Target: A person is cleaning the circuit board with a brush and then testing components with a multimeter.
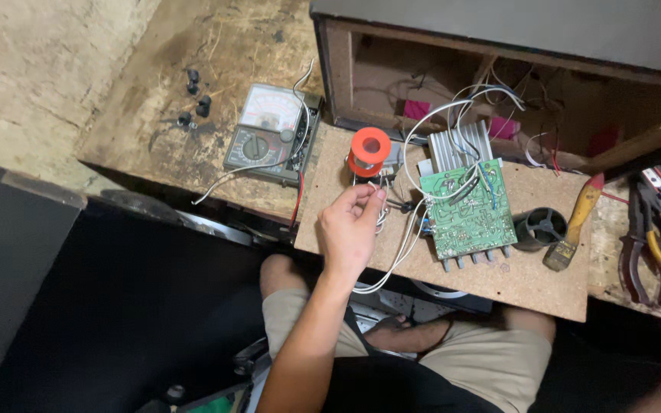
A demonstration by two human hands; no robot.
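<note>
My left hand reaches over a particle-board panel lying across my lap. Its fingertips are pinched on thin white wires just below an orange spool. The wires run to a green circuit board with a finned metal heat sink, just right of the hand. An analog multimeter lies to the upper left with its leads trailing toward the panel. My right hand is out of view; only a bit of skin shows at the bottom right corner.
An open wooden cabinet with loose wiring stands behind the board. A black round part, a yellow-handled brush and pliers lie to the right. Small black knobs sit on the worn bench at upper left.
</note>
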